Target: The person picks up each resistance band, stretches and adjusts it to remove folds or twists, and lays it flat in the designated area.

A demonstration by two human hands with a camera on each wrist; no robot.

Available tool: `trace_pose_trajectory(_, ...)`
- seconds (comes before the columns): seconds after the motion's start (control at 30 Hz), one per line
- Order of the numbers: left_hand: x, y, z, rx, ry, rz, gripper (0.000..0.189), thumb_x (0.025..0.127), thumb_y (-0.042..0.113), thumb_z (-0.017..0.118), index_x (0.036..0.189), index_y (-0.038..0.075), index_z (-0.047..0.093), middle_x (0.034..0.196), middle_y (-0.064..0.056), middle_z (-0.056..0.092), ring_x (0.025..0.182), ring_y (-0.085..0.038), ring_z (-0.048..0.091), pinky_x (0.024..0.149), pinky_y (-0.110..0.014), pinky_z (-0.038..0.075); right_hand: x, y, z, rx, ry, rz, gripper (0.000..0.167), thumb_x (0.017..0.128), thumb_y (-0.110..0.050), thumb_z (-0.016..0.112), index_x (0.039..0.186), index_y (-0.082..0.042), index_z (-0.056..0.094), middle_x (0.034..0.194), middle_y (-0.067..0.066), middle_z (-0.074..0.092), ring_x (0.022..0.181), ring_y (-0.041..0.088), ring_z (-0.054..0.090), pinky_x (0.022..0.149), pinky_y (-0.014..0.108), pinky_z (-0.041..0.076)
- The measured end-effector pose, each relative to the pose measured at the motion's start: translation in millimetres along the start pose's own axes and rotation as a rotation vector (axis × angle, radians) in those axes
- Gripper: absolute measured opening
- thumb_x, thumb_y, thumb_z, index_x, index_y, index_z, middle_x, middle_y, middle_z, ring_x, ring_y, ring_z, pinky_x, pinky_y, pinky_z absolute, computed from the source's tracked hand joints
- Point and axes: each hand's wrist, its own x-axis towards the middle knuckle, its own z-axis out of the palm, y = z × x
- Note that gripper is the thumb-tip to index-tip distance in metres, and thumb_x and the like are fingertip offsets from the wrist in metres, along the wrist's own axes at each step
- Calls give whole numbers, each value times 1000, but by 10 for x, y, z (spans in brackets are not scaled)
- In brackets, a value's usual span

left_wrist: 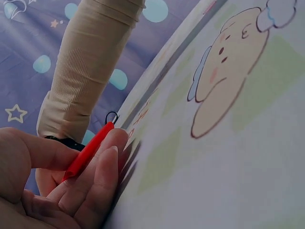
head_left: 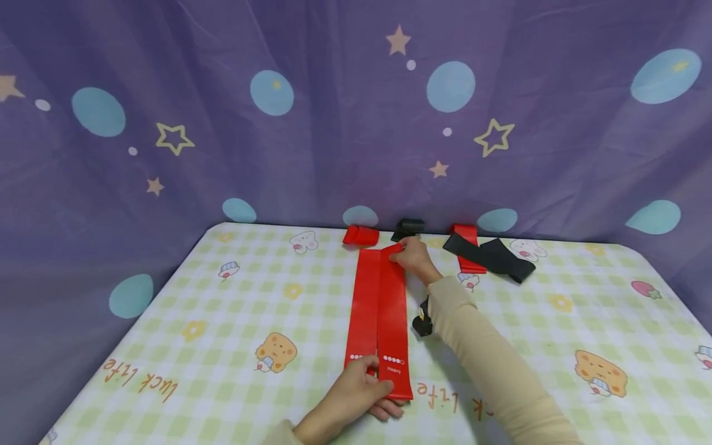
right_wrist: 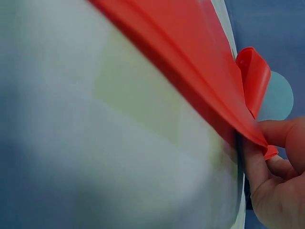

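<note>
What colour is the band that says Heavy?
The band is red with white letters. The head view shows best.

Head view forward-down, wrist views close, red band [head_left: 392, 309] shared

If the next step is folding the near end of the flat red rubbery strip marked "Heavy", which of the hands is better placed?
Probably the left hand: it pinches the near end of the flat red strip between thumb and fingers. The right hand grips the far end.

Purple curtain [head_left: 356, 148], pale stars [head_left: 398, 41], blue ovals [head_left: 451, 86], green-checked tablecloth [head_left: 311, 315] with cartoon prints [head_left: 276, 353]
</note>
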Motion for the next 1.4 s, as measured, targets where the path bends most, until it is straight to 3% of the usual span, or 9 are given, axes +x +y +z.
trace_pose_trajectory(0.23,37,5,53,11,-15,-38,23,92,8,57,109,-2,46,86,-19,73,68,-27,72,52,-24,54,-20,29,-40,-62,-9,-46,22,81,-11,68,98,2,64,75,5,56,69,20,51,63,26,42)
trace_pose_trajectory(0.37,82,23,93,55,-9,-75,23,92,11,59,109,0,47,83,-17,73,67,-26,72,48,-22,52,-13,47,-84,-138,-9,-80,30,83,-15,67,107,2,64,88,12,64,74,22,55,71,32,49)
trace_pose_trajectory(0.53,92,50,112,118,20,-128,22,92,14,60,106,2,48,79,-13,73,65,-25,72,47,-23,52,7,76,-144,-178,5,-35,33,85,-20,68,112,-1,65,106,15,67,89,27,60,85,39,51)
trace_pose_trajectory(0.7,47,54,124,144,27,-136,15,92,13,58,92,1,49,74,-14,72,61,-25,71,45,-25,52,27,103,-159,-185,-2,-41,34,85,-21,68,114,-3,65,106,15,67,91,27,60,85,39,49)
trace_pose_trajectory(0.97,-30,110,83,219,-23,-235,21,93,20,57,84,1,57,71,-12,72,61,-23,71,40,-17,45,22,108,-161,-182,-50,-73,36,86,-19,67,117,-1,63,111,18,62,97,30,58,90,40,49)
trace_pose_trajectory(1.17,-89,126,76,281,-27,-213,31,93,21,58,68,2,60,65,-12,70,55,-22,69,37,-15,42,-11,130,-195,-146,-38,-87,36,84,-15,67,116,0,61,111,17,63,97,29,58,90,39,48)
trace_pose_trajectory(1.4,-84,170,71,313,-63,-177,39,92,20,56,55,8,53,59,-10,68,43,-11,62,32,-15,35,-70,205,-295,-125,6,-117,30,81,-8,64,108,2,60,96,14,65,82,25,59,72,28,47)
